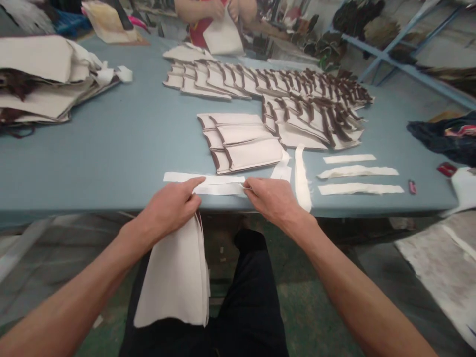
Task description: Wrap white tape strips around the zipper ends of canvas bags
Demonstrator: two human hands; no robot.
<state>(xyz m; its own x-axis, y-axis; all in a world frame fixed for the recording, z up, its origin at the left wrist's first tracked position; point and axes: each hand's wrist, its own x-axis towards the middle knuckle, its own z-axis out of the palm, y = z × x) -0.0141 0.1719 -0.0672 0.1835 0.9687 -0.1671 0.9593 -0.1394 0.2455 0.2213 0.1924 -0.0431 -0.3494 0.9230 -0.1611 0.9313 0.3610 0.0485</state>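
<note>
My left hand (174, 206) is at the near edge of the blue table (111, 148), fingers curled over a stack of cream fabric pieces (176, 277) that hangs down onto my lap. Its forefinger presses one end of a white strip (219, 189) lying on the table edge. My right hand (273, 198) pinches the other end of that strip between thumb and fingers. A second white strip (178, 177) lies just behind it.
Stacked cream pieces with brown trim (245, 148) lie just beyond my hands, with long overlapping rows (297, 89) further back. More white strips (359, 172) are at the right. Folded fabric piles (40, 79) sit at the far left. Another person's hands (219, 10) hold fabric across the table.
</note>
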